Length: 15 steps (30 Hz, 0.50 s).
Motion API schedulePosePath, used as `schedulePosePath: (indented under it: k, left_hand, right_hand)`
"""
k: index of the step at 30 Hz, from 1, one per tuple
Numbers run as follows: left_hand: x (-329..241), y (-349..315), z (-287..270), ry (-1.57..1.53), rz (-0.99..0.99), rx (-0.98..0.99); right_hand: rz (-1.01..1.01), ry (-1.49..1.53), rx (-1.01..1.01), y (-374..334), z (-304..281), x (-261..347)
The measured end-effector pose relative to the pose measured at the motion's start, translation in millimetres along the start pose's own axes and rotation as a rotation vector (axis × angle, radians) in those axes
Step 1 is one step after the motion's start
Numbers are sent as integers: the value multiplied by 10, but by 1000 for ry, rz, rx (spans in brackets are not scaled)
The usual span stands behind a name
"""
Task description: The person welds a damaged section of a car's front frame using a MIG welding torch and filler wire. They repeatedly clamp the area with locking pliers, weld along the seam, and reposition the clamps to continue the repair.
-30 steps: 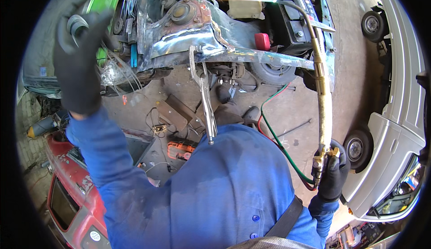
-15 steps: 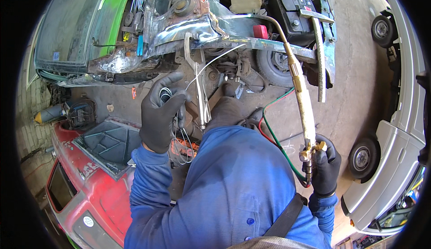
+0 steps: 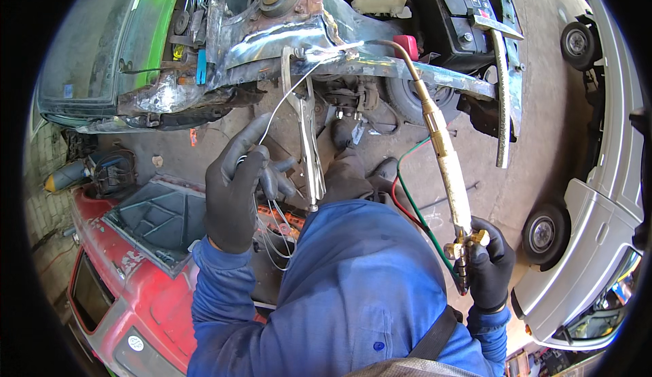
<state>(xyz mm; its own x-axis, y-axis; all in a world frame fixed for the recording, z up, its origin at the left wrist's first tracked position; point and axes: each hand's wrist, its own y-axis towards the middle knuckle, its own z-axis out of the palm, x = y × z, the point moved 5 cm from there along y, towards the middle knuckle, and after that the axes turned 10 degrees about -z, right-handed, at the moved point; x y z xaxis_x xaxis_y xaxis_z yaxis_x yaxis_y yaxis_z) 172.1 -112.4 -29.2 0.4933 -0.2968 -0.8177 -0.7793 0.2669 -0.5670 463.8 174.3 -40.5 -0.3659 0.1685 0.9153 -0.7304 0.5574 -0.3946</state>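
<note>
Right grip (image 3: 492, 265) was closed around torch (image 3: 454, 180); left grip (image 3: 234, 204), around wire (image 3: 292, 90). Wire end and torch tip were held by the near edge of panel (image 3: 278, 41). Wobble was judged possible, caused by unsupported wire length.

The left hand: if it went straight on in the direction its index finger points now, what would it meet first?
The left hand would probably meet the upper end of the locking pliers first, at the edge of the inner fender panel; depth is unclear from this one view.
</note>
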Motion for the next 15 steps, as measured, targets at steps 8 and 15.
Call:
schedulePosePath:
  k: [8, 15]
  left_hand:
    - [-52, -53, 84, 18, -20, 18]
    - [-72, -13, 121, 78, -25, -23]
  right_hand:
    - [61, -121, 55, 28, 111, 59]
    - [17, -150, 82, 70, 135, 70]
